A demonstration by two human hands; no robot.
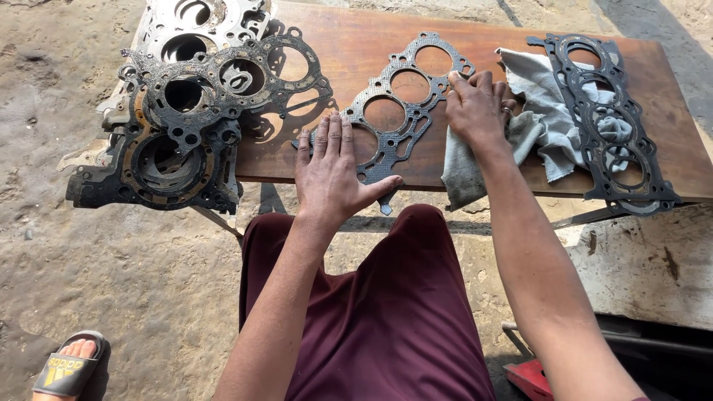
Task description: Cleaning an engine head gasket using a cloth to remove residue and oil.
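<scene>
A dark metal head gasket with several round bores lies slantwise on a brown wooden board. My left hand lies flat with fingers spread on the gasket's near end, pressing it to the board. My right hand presses a grey rag against the gasket's far right edge, fingers curled over the cloth. The rag trails right and hangs over the board's front edge.
A second gasket lies over the rag at the board's right end. A heap of worn, dirty gaskets covers the board's left end. Sandy ground lies around; a sandalled foot shows lower left, a red object lower right.
</scene>
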